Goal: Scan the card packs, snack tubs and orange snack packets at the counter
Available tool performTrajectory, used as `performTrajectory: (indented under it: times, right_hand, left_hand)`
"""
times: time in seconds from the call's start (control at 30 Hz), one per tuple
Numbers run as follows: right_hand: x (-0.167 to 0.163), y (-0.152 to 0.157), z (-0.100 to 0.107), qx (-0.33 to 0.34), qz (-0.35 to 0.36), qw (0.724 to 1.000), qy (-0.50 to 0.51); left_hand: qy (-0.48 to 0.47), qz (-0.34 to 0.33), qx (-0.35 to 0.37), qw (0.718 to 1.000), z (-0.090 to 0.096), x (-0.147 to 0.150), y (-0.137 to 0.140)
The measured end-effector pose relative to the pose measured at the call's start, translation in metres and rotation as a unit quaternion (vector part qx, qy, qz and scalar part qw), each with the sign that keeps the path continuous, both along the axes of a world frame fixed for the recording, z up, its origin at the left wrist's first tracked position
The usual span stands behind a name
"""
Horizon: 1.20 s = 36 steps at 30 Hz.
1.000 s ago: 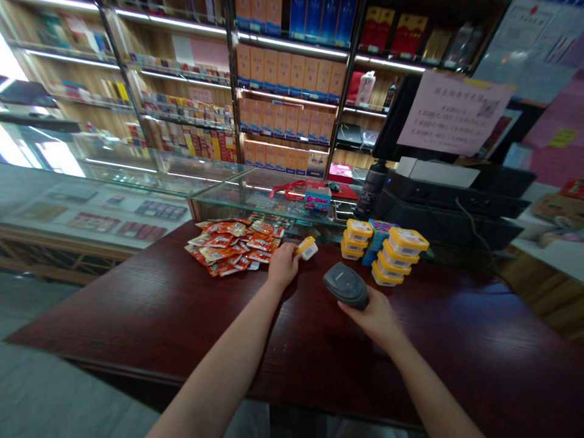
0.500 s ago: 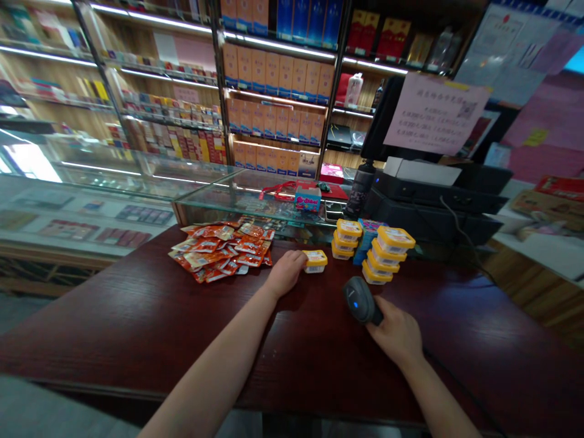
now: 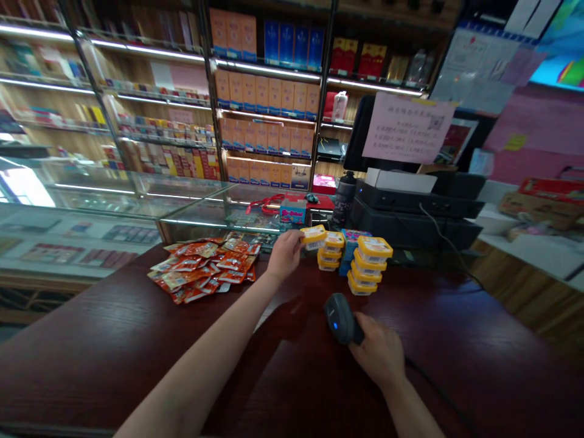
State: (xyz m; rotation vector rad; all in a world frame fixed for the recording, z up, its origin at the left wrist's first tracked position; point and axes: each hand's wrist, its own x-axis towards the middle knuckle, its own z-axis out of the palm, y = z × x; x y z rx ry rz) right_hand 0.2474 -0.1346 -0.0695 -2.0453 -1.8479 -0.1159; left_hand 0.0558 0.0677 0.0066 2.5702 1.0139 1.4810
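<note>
A yellow-lidded tub [image 3: 314, 236] sits at the fingertips of a person's left hand [image 3: 285, 255], near the far edge of a dark wooden bench [image 3: 283, 371]. The grip is drawn in around the tub's left end, opened only to its width. The tub points away from the fingers toward the bench's right edge, long axis roughly crosswise, its right end close against the shorter stack [image 3: 328, 258] of three like tubs; whether they touch cannot be told. It appears raised, about level with the stack's top, and the left hand is the nearer to it.

Closer to the near edge, the right hand [image 3: 378, 353] wraps a dark scanner [image 3: 338, 319], fingers closed about its handle, a blue light lit.

Right of the shorter stack, a blue pack [image 3: 348, 255] stands before a taller stack [image 3: 365, 267] of four tubs, lids on, contents hidden. Orange packets [image 3: 205, 264] lie heaped by the far left corner. Beyond, a glass case [image 3: 189, 210] holds small goods too blurred to name.
</note>
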Motion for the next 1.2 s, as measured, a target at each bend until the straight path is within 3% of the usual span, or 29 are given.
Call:
performTrajectory:
  times: [0.1, 0.2, 0.43, 0.73, 0.87, 1.0, 1.2]
  right_hand:
    - [0.002, 0.000, -0.001, -0.006, 0.007, 1.000, 0.013]
    - [0.004, 0.000, -0.002, -0.006, 0.007, 1.000, 0.020]
    - [0.004, 0.000, 0.000, -0.011, 0.002, 1.000, 0.022]
    - [0.005, 0.000, 0.002, -0.022, -0.006, 1.000, 0.010]
    - [0.006, 0.000, -0.002, -0.007, -0.007, 1.000, -0.011]
    - [0.008, -0.001, -0.005, 0.013, 0.007, 0.999, -0.033]
    - [0.008, -0.002, -0.008, 0.009, 0.005, 0.998, -0.057]
  left_hand:
    - [0.032, -0.015, 0.003, 0.999, 0.021, 0.028, 0.015]
    - [0.070, -0.025, 0.002, 0.997, 0.030, 0.049, 0.027]
    - [0.035, -0.073, 0.001, 0.997, 0.019, 0.062, 0.037]
    - [-0.006, -0.034, -0.030, 0.999, 0.012, 0.073, 0.029]
    - [-0.001, -0.023, -0.008, 1.000, -0.001, 0.050, 0.014]
    - [0.028, 0.039, -0.006, 0.999, -0.023, 0.001, -0.007]
    - [0.063, 0.248, -0.021, 0.967, -0.043, -0.088, -0.035]
